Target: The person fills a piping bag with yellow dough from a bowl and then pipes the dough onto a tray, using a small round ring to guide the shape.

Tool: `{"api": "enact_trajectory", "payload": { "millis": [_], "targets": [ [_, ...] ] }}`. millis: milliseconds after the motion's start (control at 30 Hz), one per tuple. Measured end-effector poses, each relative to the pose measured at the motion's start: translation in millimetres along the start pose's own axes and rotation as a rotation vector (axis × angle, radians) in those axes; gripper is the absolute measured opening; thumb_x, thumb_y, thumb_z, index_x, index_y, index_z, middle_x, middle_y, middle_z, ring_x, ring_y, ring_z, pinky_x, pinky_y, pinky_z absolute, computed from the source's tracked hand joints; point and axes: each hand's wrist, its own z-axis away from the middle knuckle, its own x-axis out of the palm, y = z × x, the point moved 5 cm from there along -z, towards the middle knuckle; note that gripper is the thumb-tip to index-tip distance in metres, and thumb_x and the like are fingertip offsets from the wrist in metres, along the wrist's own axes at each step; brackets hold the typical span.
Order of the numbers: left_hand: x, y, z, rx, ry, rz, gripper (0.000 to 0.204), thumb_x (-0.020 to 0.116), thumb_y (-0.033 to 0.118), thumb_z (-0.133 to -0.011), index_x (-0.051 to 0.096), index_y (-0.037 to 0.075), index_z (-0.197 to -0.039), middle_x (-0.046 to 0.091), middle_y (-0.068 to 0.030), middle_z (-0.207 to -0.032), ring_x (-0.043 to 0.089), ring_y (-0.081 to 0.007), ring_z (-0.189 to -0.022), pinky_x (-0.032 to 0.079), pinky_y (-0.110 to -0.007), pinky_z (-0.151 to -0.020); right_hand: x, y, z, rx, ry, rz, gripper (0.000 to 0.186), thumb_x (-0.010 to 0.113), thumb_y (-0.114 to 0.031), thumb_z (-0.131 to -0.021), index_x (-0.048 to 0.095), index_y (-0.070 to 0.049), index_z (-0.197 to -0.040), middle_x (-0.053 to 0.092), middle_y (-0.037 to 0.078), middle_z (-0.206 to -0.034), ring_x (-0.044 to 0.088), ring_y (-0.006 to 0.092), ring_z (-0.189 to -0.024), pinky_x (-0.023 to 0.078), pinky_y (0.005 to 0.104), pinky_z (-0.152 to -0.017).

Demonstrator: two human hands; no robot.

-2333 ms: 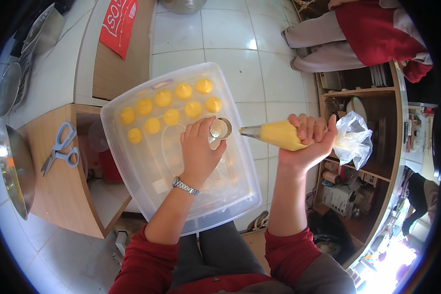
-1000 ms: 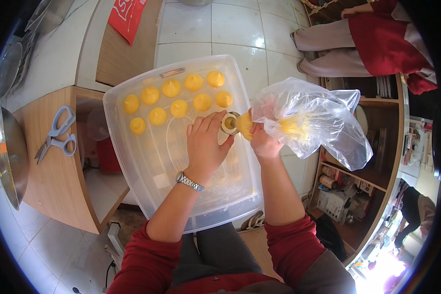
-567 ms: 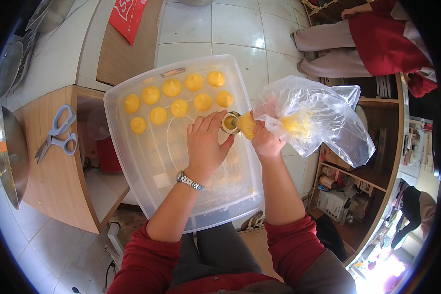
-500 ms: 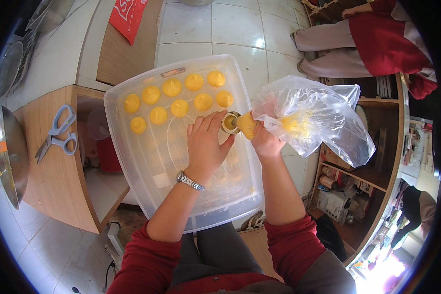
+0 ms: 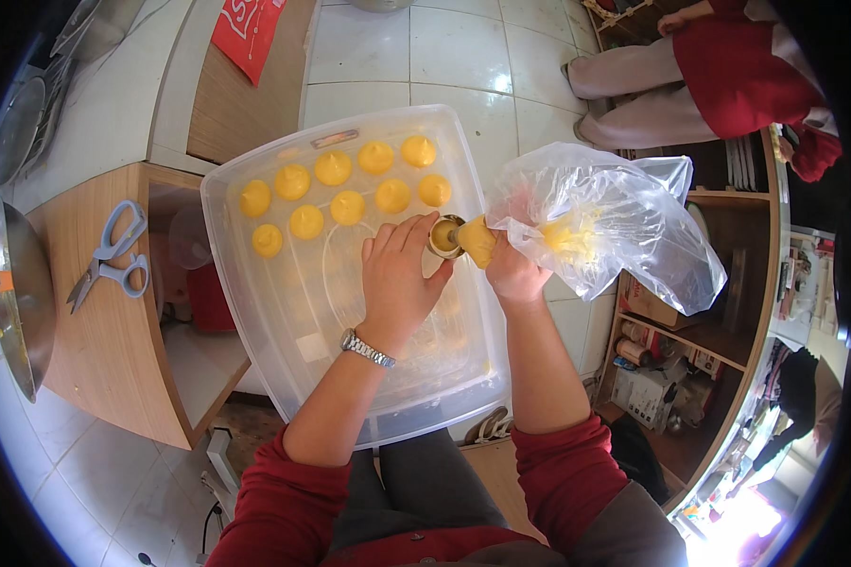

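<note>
A clear plastic piping bag [image 5: 624, 227] with yellow filling is gripped in my right hand [image 5: 518, 271], its loose end spread out to the right. The bag's nozzle [image 5: 457, 233] points left into a small round cup [image 5: 434, 242]. My left hand [image 5: 397, 274] holds this cup between thumb and fingers, and some yellow shows inside it. Below both hands lies a translucent plastic tub [image 5: 416, 411]. Several yellow pointed mounds [image 5: 375, 158] sit in two rows across its far part.
On the wooden cabinet [image 5: 90, 350] to the left lie grey-blue-handled scissors [image 5: 112, 255], with a metal bowl [image 5: 24, 302] beside them. Open shelves [image 5: 700, 331] with boxes and jars stand at the right. Another person [image 5: 671, 85] stands at the upper right on the tiled floor [image 5: 454, 57].
My hands stay almost still, the nozzle still at the cup. The bag's loose end has shifted slightly upward. The other person's hand at the upper right has moved.
</note>
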Motion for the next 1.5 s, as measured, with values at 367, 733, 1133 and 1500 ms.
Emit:
{"api": "enact_trajectory", "payload": {
  "millis": [367, 733, 1133, 1500],
  "targets": [
    [-25.2, 6.9, 2.6, 0.005, 0.049, 0.191, 0.052, 0.075, 0.015, -0.062, 0.056, 0.009, -0.11, 0.06, -0.0065, -0.103, 0.053, -0.0249, -0.091, 0.039, -0.036, -0.081, -54.3, 2.4, -32.3, 0.645, 0.788, -1.225, 0.04, 0.044, -0.022, -0.088, 0.024, -0.016, -0.054, 0.02, -0.003, -0.042, 0.02, 0.0086, -0.038, 0.024, 0.0237, -0.041],
    [-29.9, -22.8, 20.0, -0.066, 0.086, 0.089, 0.06, 0.075, 0.013, -0.061, 0.052, 0.009, -0.116, 0.058, -0.0054, -0.11, 0.051, -0.0228, -0.094, 0.036, -0.036, -0.081, -59.4, -15.6, -34.5, 0.554, 0.686, -1.22, 0.042, 0.042, -0.022, -0.089, 0.022, -0.016, -0.053, 0.019, -0.001, -0.042, 0.019, 0.0095, -0.039, 0.026, 0.024, -0.043],
    [-62.9, 46.9, 21.7, 0.125, -0.048, 0.211, 0.069, 0.076, 0.011, -0.055, 0.048, 0.004, -0.118, 0.057, -0.0075, -0.095, 0.053, -0.0217, -0.094, 0.029, -0.039, -0.082, -1.8, -60.9, 0.1, 0.857, 0.242, -1.081, 0.035, 0.04, -0.031, -0.092, 0.041, -0.011, -0.064, 0.039, 0.002, -0.053, 0.041, 0.0134, -0.054, 0.036, 0.0269, -0.057],
    [-98.7, 13.0, 17.4, -0.039, -0.028, 0.102, 0.053, 0.075, 0.02, -0.065, 0.052, 0.012, -0.113, 0.056, -0.0004, -0.097, 0.051, -0.0167, -0.09, 0.028, -0.036, -0.083, 9.9, -61.6, -31.4, 0.431, 0.109, -1.004, 0.043, 0.029, -0.024, -0.097, 0.039, -0.008, -0.059, 0.05, 0.009, -0.052, 0.057, 0.026, -0.059, 0.048, 0.0432, -0.076]
  ]
}}
